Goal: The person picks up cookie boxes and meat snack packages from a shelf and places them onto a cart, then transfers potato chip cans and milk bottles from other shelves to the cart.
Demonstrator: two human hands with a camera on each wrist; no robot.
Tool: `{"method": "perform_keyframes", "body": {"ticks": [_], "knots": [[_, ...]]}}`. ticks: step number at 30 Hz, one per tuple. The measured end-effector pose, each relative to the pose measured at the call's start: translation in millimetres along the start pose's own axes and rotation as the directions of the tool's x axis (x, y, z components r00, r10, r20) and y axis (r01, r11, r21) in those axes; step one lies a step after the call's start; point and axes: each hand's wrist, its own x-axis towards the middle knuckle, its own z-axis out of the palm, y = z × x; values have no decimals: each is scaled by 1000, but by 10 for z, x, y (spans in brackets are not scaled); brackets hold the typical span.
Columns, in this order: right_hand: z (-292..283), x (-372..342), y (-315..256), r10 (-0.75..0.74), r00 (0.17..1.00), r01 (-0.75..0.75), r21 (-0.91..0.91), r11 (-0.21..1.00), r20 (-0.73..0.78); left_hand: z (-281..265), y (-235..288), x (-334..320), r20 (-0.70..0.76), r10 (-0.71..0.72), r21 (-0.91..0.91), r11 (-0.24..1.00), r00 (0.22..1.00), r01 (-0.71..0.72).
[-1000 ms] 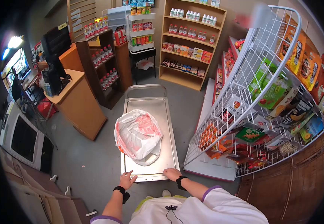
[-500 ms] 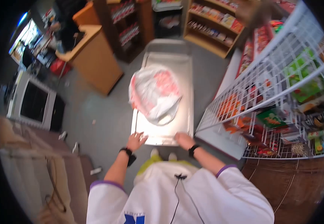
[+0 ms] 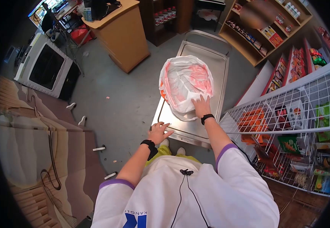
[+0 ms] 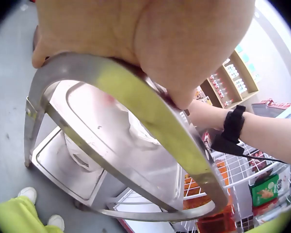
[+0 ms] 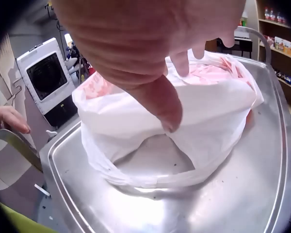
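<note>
A white plastic bag with pink-red print point(image 3: 180, 81) sits with its mouth spread wide on the steel tray of a cart point(image 3: 217, 97). My right hand point(image 3: 202, 107) reaches over the bag's near edge, fingers apart. In the right wrist view, its straight thumb point(image 5: 160, 109) lies against the white plastic, above a loop handle of the bag. At the cart's near end, my left hand point(image 3: 158, 133) rests with its palm on the metal push handle point(image 4: 131, 92), fingers loosely spread.
A wire rack of snack packets point(image 3: 286, 129) stands close on the right. Ahead are a wooden counter point(image 3: 121, 38) and a shelf of goods point(image 3: 263, 34). To the left are a white appliance with a dark front point(image 3: 45, 64) and a patterned panel point(image 3: 47, 152).
My right hand has left the cart's near edge and moved forward onto the bag. My left hand stays at the near end. The view has tilted down, and the cart appears further right.
</note>
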Motion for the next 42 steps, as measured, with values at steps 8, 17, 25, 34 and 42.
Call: {"method": "perform_keyframes", "body": {"ticks": [8,17,25,34,42], "knots": [[71,-411,-72,-9,990,11,-13,1000,140,143,39,-37,-234,155,283,955,960,-85],[402,-730,2,144,934,-140,-36,989,328,174,655,411,114,478,426,768,871,-478],[-143,-819,-71,226,953,-244,72,967,203,387,712,681,186,499,531,673,846,-514],[-247,-1340,-171,186,925,-315,395,863,332,113,647,537,196,529,402,725,826,-560],[-214,-1438,-305,248,884,-414,418,809,398,421,498,297,160,649,241,705,743,-667]]}}
